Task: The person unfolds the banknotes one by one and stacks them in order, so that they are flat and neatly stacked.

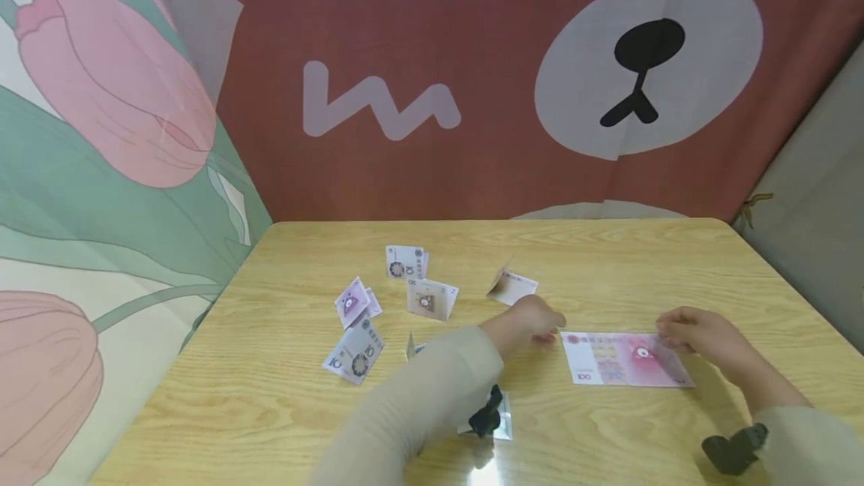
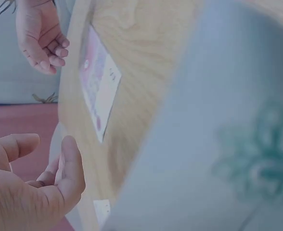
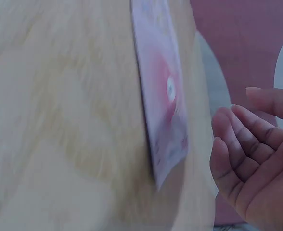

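A pink 100 banknote (image 1: 624, 358) lies on the table between my two hands, printed side up; in the right wrist view the banknote (image 3: 163, 96) curves slightly at its end. By its left end is my left hand (image 1: 529, 321), and the left wrist view has this hand (image 2: 40, 187) with thumb and forefinger apart and nothing between them. Near the note's upper right corner is my right hand (image 1: 705, 340). Its fingers bend loosely in the right wrist view, where the hand (image 3: 262, 159) appears apart from the note and holds nothing.
Folded banknotes stand at the left: two grey 10 notes (image 1: 356, 351) (image 1: 403, 262), a purple one (image 1: 352, 303) and a brownish one (image 1: 432, 300). Another folded note (image 1: 513, 288) is behind my left hand. My left forearm partly hides more notes (image 1: 503, 420). A blurred, green-patterned note (image 2: 257, 163) looms close.
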A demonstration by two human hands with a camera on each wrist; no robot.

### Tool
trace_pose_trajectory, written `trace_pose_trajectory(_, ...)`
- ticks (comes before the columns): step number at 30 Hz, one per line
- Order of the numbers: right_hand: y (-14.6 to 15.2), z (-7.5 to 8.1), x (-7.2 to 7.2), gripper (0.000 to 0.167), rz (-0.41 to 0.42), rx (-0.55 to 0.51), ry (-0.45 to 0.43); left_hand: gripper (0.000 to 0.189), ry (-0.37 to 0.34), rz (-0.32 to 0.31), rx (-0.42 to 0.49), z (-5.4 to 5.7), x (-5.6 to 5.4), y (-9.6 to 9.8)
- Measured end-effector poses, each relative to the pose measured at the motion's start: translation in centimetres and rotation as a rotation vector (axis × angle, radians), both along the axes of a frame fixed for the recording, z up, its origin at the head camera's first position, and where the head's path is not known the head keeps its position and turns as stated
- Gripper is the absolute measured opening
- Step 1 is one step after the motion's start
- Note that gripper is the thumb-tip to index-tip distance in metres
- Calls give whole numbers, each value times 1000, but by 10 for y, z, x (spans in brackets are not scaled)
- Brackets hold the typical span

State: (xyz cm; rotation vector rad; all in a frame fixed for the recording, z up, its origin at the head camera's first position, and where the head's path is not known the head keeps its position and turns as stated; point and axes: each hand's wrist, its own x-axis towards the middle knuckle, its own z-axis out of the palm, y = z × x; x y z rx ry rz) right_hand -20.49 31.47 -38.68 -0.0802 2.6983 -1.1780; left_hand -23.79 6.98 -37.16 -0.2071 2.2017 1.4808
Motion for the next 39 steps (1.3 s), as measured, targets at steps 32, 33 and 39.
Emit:
trace_pose_trajectory(32, -101, 19, -39, 36, 103, -331, 19, 30, -12, 14, 272, 35, -13, -75)
trace_pose_trajectory(33, -103, 18, -39, 36, 102, -334, 15, 30, -9, 19, 274, 35, -13, -78)
trace_pose_trajectory(39, -109, 10, -42, 34, 85, -369, -1, 32, -13, 35, 324, 34, -14, -95)
